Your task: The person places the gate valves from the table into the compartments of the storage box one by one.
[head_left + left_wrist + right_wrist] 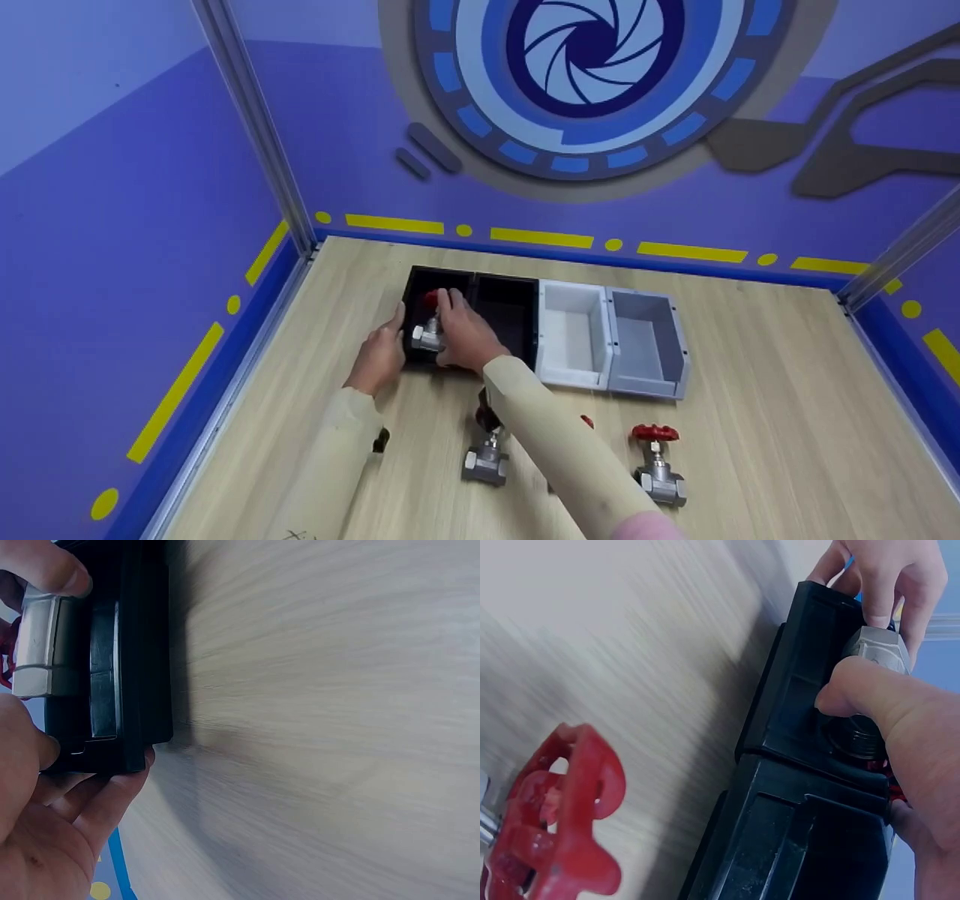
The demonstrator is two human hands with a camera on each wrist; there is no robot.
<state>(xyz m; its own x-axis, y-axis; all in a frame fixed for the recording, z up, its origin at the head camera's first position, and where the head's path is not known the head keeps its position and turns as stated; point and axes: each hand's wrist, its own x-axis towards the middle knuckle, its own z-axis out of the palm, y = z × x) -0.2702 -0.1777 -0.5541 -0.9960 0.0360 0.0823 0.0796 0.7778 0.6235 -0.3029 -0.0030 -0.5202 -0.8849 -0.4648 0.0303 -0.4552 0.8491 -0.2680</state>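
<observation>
The right hand [466, 330] is holding a red-handwheel valve [428, 337] at the mouth of the leftmost black bin [442, 270].
Its fingers are pinching the metal body while the left hand [380, 352] is gripping the bin's side between thumb and fingers; whether the valve is touching the bottom is not showing. Good handling is probably calling for a steadied bin, a level body, fingertips kept off the rim, and release only on firm seating. A pale wood-grain worktop [765, 390] is carrying the bin; beyond it, blue-purple wall panels [337, 135] marked with yellow dashes [540, 238] are meeting at metal corner posts [257, 127].
</observation>
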